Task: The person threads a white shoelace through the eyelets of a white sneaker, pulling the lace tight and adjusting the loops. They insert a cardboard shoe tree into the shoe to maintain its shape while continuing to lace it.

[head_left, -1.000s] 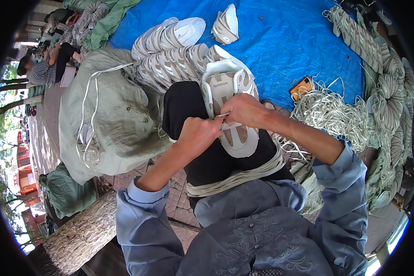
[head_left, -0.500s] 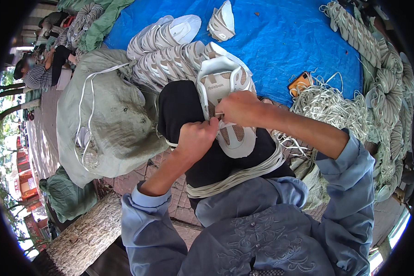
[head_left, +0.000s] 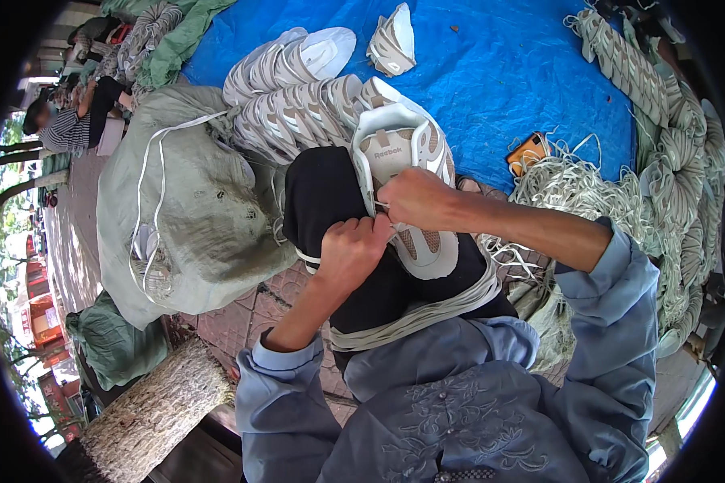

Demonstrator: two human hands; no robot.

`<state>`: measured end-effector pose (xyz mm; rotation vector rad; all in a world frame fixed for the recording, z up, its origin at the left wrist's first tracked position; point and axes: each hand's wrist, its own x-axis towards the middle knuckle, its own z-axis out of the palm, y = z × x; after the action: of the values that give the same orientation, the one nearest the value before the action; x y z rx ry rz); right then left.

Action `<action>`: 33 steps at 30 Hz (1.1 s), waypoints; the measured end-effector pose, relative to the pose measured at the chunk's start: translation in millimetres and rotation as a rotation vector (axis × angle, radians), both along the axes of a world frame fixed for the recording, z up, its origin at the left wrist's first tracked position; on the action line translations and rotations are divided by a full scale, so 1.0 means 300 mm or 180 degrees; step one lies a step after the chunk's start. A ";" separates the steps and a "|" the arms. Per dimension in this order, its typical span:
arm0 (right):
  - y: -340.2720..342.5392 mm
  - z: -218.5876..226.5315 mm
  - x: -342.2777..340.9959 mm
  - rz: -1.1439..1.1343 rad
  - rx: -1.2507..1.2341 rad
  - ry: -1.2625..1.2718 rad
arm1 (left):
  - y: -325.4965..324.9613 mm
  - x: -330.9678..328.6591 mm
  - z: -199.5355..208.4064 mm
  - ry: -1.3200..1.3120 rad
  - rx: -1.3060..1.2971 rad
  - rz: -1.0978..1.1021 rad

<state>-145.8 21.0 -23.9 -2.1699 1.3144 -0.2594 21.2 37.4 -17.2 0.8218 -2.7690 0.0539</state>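
A white and beige shoe upper (head_left: 433, 262) lies across my lap, its toe toward me and its tongue and collar pointing away. My left hand (head_left: 354, 251) is closed at the left edge of the lacing area, thumb and forefinger pinched together. Just above it, my right hand (head_left: 420, 200) is closed over the middle of the upper. A short piece of white shoelace (head_left: 382, 204) shows between the fingers of both hands; the rest of it is hidden. A bundle of white laces (head_left: 427, 320) lies over my thighs.
Nested rows of shoe uppers (head_left: 286, 121) lie beyond my knees, on a blue tarp (head_left: 491, 72). To the right are a heap of loose laces (head_left: 580, 193), an orange phone (head_left: 528, 153) and more stacked uppers (head_left: 677, 153). A pale sack (head_left: 193, 209) bulges at left; a person (head_left: 68, 125) sits farther off.
Both hands stay pinched close together at the lacing. The upper and my hands appear slightly lower and to the right, and my left forearm has shifted right.
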 end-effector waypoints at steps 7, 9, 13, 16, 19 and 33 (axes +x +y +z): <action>-0.008 0.001 -0.070 -0.0233 0.0424 -0.0957 | 0.001 -0.010 -0.015 0.0068 -0.0086 0.0021; -0.006 0.005 -0.069 -0.0251 0.0384 -0.0813 | 0.002 -0.011 -0.022 0.0162 -0.0033 0.0058; -0.019 0.026 -0.064 -0.0158 0.0739 -0.0584 | 0.004 -0.011 -0.030 0.0129 -0.0126 0.0071; -0.035 0.035 -0.059 -0.0213 0.1377 -0.0614 | 0.006 -0.009 -0.031 0.0178 -0.0136 0.0092; -0.032 0.027 -0.044 -0.0134 0.0962 -0.0510 | 0.006 -0.007 -0.029 0.0186 -0.0099 0.0114; -0.014 0.051 -0.107 -0.0378 0.0663 -0.1424 | 0.011 -0.091 -0.006 0.1176 0.0848 0.0913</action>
<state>-178.0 16.8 -8.6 -1.7338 1.1536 -0.5898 -6.2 40.8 -18.9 1.1586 -2.3247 -0.3825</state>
